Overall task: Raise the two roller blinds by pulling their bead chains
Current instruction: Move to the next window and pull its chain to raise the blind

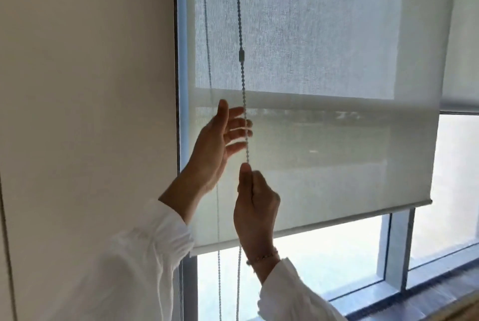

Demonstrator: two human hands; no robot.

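Observation:
A pale translucent roller blind [337,144] covers the upper window, and its bottom bar [337,222] slopes across the glass. Its bead chain [241,23] hangs in front, with a dark connector [241,54] partway up. My right hand [255,206] is shut on the front strand of the chain below the connector. Just above it, my left hand [220,139] is spread open beside the chain, fingertips at or near it. The chain's rear strand [218,269] hangs behind the blind. A second blind [461,35] at the far right has its bottom edge higher up.
A cream wall [85,113] fills the left side, up to the window frame [181,61]. Below the blind is bare glass, a grey mullion [394,250] and a dark sill [427,297] at the lower right.

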